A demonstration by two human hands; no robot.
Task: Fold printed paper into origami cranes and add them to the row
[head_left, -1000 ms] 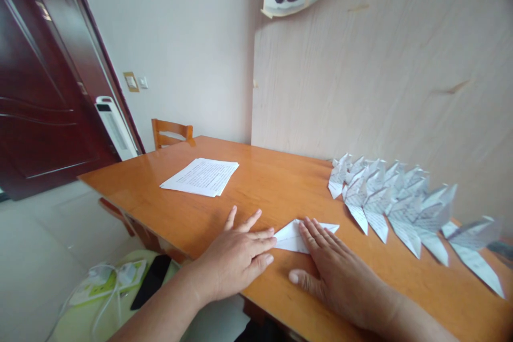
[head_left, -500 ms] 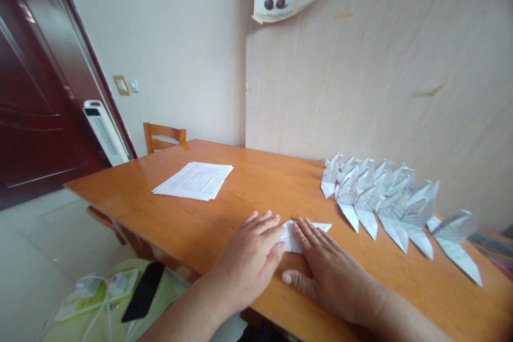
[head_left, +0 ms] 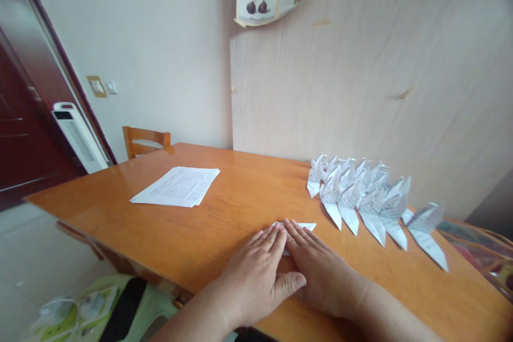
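Both palms face down over a small folded sheet of paper (head_left: 306, 226) on the wooden table (head_left: 248, 187). My left hand (head_left: 260, 272) lies flat on its left part, fingers stretched out, its thumb reaching across to my other hand. My right hand (head_left: 320, 272) presses beside it with straight fingers, covering the middle of the paper. A white pointed end sticks out past the right fingertips. Most of the paper is hidden under the hands. Right of them stand several folded printed-paper figures (head_left: 371, 219) in rows.
A stack of printed sheets (head_left: 176, 186) lies at the table's left. Behind it is a wooden chair (head_left: 146, 139). A green stool (head_left: 154, 304) at lower left bears a power strip (head_left: 86, 310) and a black flat object (head_left: 124, 307). The wall (head_left: 272, 117) borders the far side.
My left hand has moved right onto the paper, close against my right hand, and its thumb now crosses over. The camera view has turned slightly to the right.
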